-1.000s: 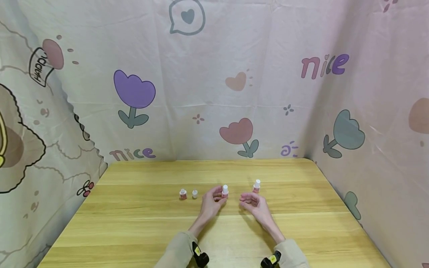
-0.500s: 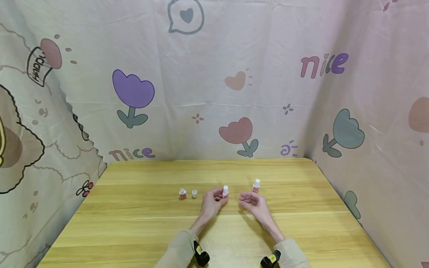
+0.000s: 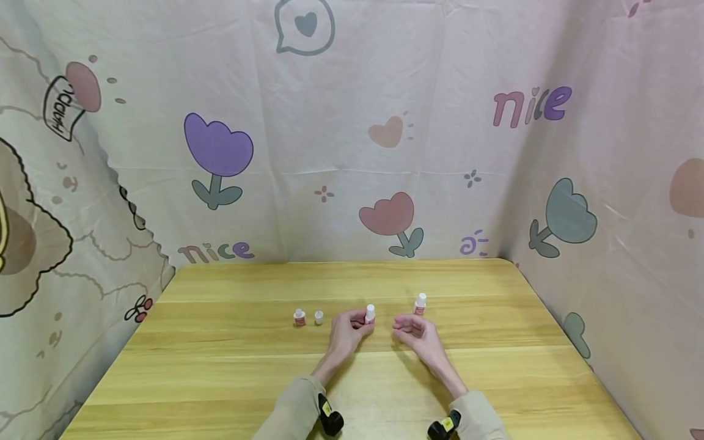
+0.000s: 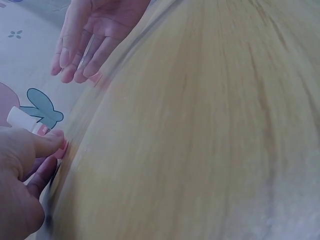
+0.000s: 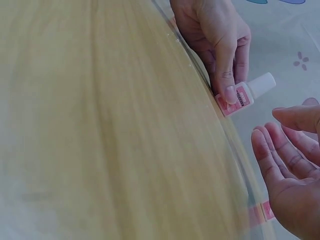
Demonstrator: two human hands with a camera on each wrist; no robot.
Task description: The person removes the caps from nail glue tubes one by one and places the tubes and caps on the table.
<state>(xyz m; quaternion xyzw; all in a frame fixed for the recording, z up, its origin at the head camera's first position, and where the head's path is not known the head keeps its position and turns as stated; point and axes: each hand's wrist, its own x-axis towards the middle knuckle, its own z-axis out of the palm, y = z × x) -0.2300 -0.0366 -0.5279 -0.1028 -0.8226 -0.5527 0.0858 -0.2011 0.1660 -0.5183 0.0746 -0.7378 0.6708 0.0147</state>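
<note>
My left hand (image 3: 345, 335) pinches a small white bottle (image 3: 370, 314) with a pink-red label and a tall white cap, thumb on the near side. In the right wrist view the label (image 5: 237, 100) faces the camera, and the bottle's base is right at the tabletop. Opposite it, my right hand (image 3: 422, 339) holds nothing, its fingers (image 5: 280, 155) loosely bent and apart from the bottle. Just behind that hand stands a second capped bottle (image 3: 420, 304), its lower part partly hidden. Left of my left hand are a third bottle (image 3: 299, 318), without the tall cap, and a loose white cap (image 3: 319, 318).
The wooden tabletop (image 3: 247, 379) reaches back to a printed fabric backdrop (image 3: 308, 153), which also closes off both sides. Black wrist cameras sit at both sleeves (image 3: 294, 406).
</note>
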